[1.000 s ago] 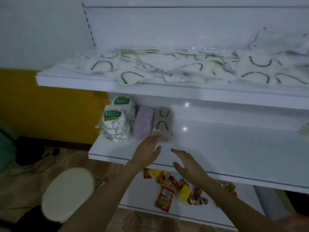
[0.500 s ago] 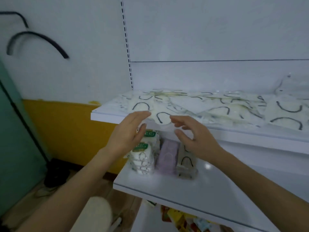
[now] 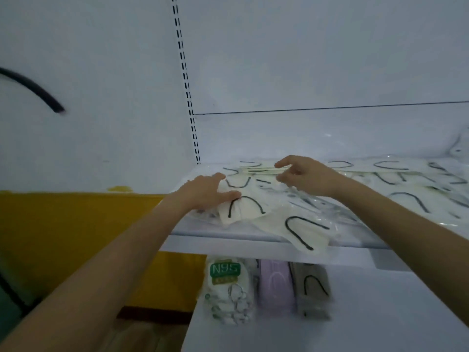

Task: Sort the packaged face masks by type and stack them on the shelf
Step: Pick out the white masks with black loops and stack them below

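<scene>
Now | left hand (image 3: 208, 194) laid flat on cream mask pack (image 3: 243, 209), fingers straight | right hand (image 3: 307, 176) curled at thin pack (image 3: 258, 170) edge, grip cannot be told | sorted stacks (image 3: 275, 285) found below hands | one pack should be lifted singly, pinched at its edge

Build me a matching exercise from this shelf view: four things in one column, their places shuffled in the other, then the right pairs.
Things
1. N95 pack
2. purple pack
3. grey pack
4. left hand

Places
A. upper shelf, resting on a cream pack
B. lower shelf, middle of the three stacks
C. lower shelf, leftmost stack
D. lower shelf, rightmost stack

Pairs: 1-C, 2-B, 3-D, 4-A
</scene>
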Demonstrator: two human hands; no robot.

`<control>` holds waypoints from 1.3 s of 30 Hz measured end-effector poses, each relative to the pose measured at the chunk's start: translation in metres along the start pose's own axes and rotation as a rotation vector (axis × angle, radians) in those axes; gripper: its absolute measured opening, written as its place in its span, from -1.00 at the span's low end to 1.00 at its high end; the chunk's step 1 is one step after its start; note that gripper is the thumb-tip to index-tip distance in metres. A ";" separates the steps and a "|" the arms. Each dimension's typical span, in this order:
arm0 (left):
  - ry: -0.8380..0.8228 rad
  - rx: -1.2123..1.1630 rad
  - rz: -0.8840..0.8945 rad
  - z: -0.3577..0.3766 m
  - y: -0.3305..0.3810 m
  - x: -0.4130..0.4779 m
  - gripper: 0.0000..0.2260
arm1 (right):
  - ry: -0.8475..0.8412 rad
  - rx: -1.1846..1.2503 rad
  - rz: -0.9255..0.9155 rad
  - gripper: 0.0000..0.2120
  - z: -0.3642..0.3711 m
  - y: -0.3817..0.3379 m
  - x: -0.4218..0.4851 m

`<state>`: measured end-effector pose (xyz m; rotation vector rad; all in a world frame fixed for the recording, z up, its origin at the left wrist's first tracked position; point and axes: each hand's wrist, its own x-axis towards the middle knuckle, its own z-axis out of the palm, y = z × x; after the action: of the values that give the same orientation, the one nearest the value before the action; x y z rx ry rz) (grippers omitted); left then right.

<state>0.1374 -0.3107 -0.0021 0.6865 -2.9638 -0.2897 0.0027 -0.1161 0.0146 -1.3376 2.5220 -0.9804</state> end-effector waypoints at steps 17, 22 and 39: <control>0.259 -1.136 -0.154 -0.005 0.005 0.066 -0.19 | 0.012 0.415 0.028 -0.42 0.017 -0.019 0.078; 0.524 -1.108 -0.106 -0.004 -0.010 0.072 -0.48 | -0.086 0.588 0.244 -0.41 0.002 0.000 0.088; 0.749 -1.129 -0.187 -0.030 -0.034 0.065 -0.74 | 0.118 0.781 -0.165 -0.57 -0.008 -0.006 0.105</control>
<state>0.0975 -0.3748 0.0232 0.6551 -1.6301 -1.2335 -0.0590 -0.1958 0.0441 -1.2399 1.7569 -1.8529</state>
